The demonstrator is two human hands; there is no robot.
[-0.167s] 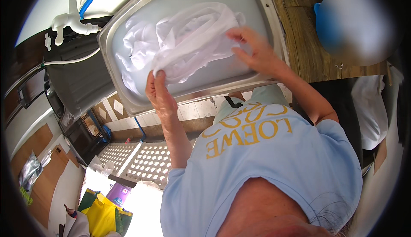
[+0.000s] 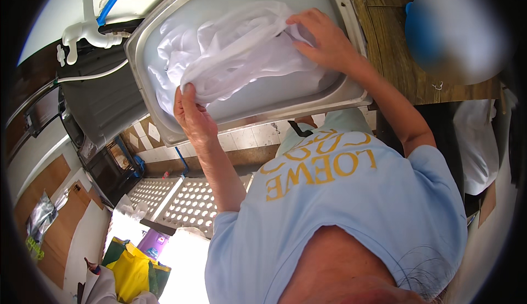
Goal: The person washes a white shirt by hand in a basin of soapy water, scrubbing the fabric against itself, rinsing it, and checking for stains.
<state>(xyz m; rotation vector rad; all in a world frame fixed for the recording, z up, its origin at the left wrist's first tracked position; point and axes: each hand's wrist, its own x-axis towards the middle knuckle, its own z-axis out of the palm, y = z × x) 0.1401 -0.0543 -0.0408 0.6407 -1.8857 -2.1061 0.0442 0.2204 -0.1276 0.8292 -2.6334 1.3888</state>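
A wet white cloth [image 2: 236, 51] lies bunched in cloudy water in a metal sink basin [image 2: 244, 118]. My left hand [image 2: 195, 118] pinches the near left end of a strip of it between thumb and fingers, at the basin's near rim. At the strip's other end, my right hand [image 2: 328, 41] has fingers and thumb closed about the cloth's edge. Between my hands the strip is stretched slantwise, and folds of cloth hang below it toward the water. More white fabric [image 2: 178, 49] sits crumpled at the basin's left side.
Left of the basin are a white tap [image 2: 88, 32] on blue pipe and a dark grey panel [image 2: 104, 101]. A wooden counter [image 2: 403, 57] adjoins on the right, with a blurred white-and-blue object [image 2: 458, 29]. A yellow-and-green bag [image 2: 132, 274] stands at lower left.
My left hand has shifted left with its end of the cloth. My right hand has risen slightly and closed on the cloth's edge, and the strip between them is drawn straighter.
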